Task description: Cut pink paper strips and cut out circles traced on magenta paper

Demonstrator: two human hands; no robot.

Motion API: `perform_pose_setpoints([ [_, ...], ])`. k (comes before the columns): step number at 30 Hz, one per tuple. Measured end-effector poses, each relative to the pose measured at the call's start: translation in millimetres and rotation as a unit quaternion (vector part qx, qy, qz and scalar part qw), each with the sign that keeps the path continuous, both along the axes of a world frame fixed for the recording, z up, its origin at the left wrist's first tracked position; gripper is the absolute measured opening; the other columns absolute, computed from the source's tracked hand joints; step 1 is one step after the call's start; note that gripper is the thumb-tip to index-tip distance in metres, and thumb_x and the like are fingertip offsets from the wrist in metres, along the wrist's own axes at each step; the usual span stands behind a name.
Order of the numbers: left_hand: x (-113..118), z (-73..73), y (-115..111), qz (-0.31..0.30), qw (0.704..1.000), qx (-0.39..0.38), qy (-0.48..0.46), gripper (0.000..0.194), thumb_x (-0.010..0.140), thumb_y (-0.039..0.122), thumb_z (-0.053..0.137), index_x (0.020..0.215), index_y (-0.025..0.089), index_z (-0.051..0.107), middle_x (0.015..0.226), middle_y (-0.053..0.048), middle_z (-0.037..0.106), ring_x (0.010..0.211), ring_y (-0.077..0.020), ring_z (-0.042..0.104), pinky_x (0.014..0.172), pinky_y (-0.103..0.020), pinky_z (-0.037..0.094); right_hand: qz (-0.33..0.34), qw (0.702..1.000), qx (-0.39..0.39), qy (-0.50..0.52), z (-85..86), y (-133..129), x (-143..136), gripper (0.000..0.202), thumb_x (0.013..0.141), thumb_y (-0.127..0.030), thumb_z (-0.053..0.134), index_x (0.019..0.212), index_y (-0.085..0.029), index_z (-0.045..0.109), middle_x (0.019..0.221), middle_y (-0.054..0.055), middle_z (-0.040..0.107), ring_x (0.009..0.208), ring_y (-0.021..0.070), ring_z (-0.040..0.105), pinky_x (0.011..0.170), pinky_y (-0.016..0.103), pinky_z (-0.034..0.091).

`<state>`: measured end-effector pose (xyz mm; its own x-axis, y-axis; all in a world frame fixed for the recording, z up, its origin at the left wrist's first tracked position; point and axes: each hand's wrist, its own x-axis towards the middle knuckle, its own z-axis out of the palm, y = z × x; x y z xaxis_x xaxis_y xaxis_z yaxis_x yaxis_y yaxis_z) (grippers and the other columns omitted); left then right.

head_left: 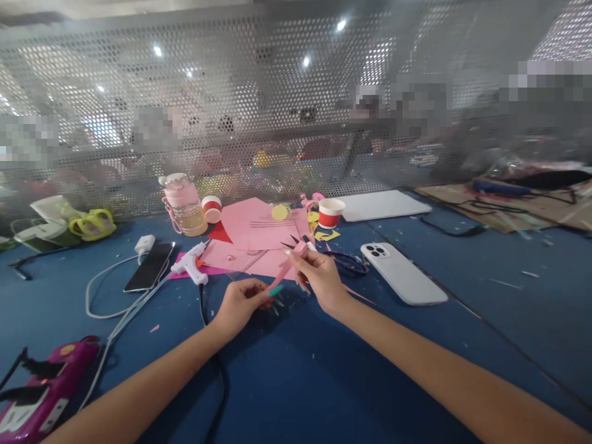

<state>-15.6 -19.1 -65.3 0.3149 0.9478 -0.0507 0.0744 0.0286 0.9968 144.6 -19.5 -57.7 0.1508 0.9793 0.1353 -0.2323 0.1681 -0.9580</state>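
Note:
My left hand (240,305) pinches the lower end of a narrow pink paper strip (282,273) between thumb and fingers. Higher up, my right hand (324,277) grips the strip's other end, where it is rolled or folded over. Pink paper sheets (245,222) lie just beyond both hands, one with dark lines on it. Behind my right hand are dark pointed blades and a dark blue loop (348,264) that looks like a scissors handle; the part between is hidden. A white glue gun (190,265) rests on a magenta piece left of the sheets.
On the blue table (287,382) stand a pink bottle (185,206) and two red-and-white paper cups, one upright (330,213), one tipped (211,209). A white phone (404,274) lies right, a black phone (150,267) left. Cables run to a purple power strip (58,382). A perforated metal panel (259,92) rises behind.

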Motion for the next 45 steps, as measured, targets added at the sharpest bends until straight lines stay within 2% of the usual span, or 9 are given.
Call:
perform_pose_setpoints([
  [8,-0.8,0.1,0.0,-0.015,1.000,-0.006,-0.006,0.022,0.054,0.032,0.073,0.057,0.014,0.060,0.048,0.002,0.059,0.044,-0.0079,0.052,0.048,-0.019,0.043,-0.026,0.997,0.039,-0.059,-1.6,1.2,5.4,0.040,0.064,-0.050,0.065,0.051,-0.016,0.048,0.036,-0.005,0.046,0.029,0.0051,0.040,0.030,0.017,0.031],
  [12,-0.9,-0.8,-1.2,-0.045,0.999,0.002,0.006,0.018,0.059,0.029,0.070,0.059,0.014,0.061,0.051,0.002,0.060,0.046,-0.0084,0.053,0.050,-0.020,0.043,-0.008,0.996,0.042,-0.074,-1.7,1.0,5.7,0.042,0.064,-0.052,0.064,0.051,-0.017,0.047,0.038,-0.005,0.047,0.031,0.0060,0.042,0.031,0.018,0.033],
  [15,-1.0,-0.8,-2.2,-0.020,0.999,0.036,0.021,0.011,0.060,0.023,0.068,0.065,0.015,0.064,0.055,0.002,0.061,0.050,-0.0091,0.054,0.052,-0.020,0.042,-0.001,0.996,0.040,-0.084,-0.8,0.0,5.6,0.042,0.063,-0.051,0.066,0.050,-0.017,0.046,0.036,-0.006,0.045,0.030,0.0058,0.041,0.031,0.018,0.032],
  [19,-1.3,-0.9,-1.9,0.020,0.996,0.069,0.051,0.010,0.059,0.024,0.069,0.058,0.015,0.064,0.053,0.001,0.061,0.049,-0.0089,0.050,0.050,-0.019,0.038,-0.005,0.996,0.036,-0.084,1.9,-1.4,5.2,0.041,0.060,-0.051,0.068,0.051,-0.017,0.047,0.035,-0.006,0.044,0.029,0.0060,0.040,0.031,0.018,0.031],
  [24,-1.5,-2.6,-0.5,0.023,0.996,0.072,0.049,0.009,0.058,0.024,0.068,0.058,0.015,0.065,0.048,0.001,0.060,0.043,-0.0073,0.044,0.044,-0.019,0.033,0.066,0.996,0.010,-0.058,3.2,-3.2,0.3,0.041,0.049,-0.049,0.074,0.064,-0.015,0.059,0.043,-0.005,0.050,0.033,0.0065,0.041,0.030,0.019,0.032],
  [27,-1.2,-2.5,-0.4,0.025,0.998,0.057,0.030,0.009,0.057,0.022,0.068,0.058,0.015,0.063,0.047,0.002,0.060,0.042,-0.0069,0.045,0.043,-0.018,0.033,0.074,0.994,0.012,-0.077,-0.5,-3.9,-2.4,0.036,0.051,-0.046,0.075,0.056,-0.015,0.059,0.039,-0.006,0.047,0.032,0.0063,0.040,0.031,0.019,0.032],
  [31,-0.5,-0.6,-1.6,0.003,0.999,0.036,0.002,0.011,0.060,0.024,0.068,0.062,0.015,0.061,0.051,0.001,0.063,0.046,-0.0088,0.052,0.049,-0.019,0.039,0.050,0.995,0.015,-0.087,-4.7,-3.5,-1.8,0.037,0.058,-0.045,0.071,0.044,-0.015,0.053,0.034,-0.004,0.045,0.029,0.0066,0.039,0.030,0.020,0.030],
  [37,-0.3,-0.3,-2.6,-0.022,0.999,0.046,-0.011,0.014,0.063,0.026,0.067,0.063,0.015,0.059,0.053,0.000,0.064,0.048,-0.0091,0.053,0.051,-0.021,0.040,0.026,0.997,-0.005,-0.073,-1.8,-3.8,-1.4,0.040,0.053,-0.047,0.073,0.040,-0.016,0.051,0.032,-0.004,0.046,0.025,0.0060,0.037,0.027,0.019,0.028],
  [45,1.4,3.1,-2.6,0.014,0.999,0.049,-0.006,0.014,0.059,0.026,0.070,0.058,0.015,0.062,0.054,-0.001,0.065,0.048,-0.0091,0.053,0.050,-0.020,0.040,0.010,0.997,-0.026,-0.065,-2.2,-3.6,-1.6,0.040,0.052,-0.044,0.074,0.040,-0.016,0.049,0.033,-0.004,0.046,0.026,0.0051,0.036,0.027,0.018,0.028],
])
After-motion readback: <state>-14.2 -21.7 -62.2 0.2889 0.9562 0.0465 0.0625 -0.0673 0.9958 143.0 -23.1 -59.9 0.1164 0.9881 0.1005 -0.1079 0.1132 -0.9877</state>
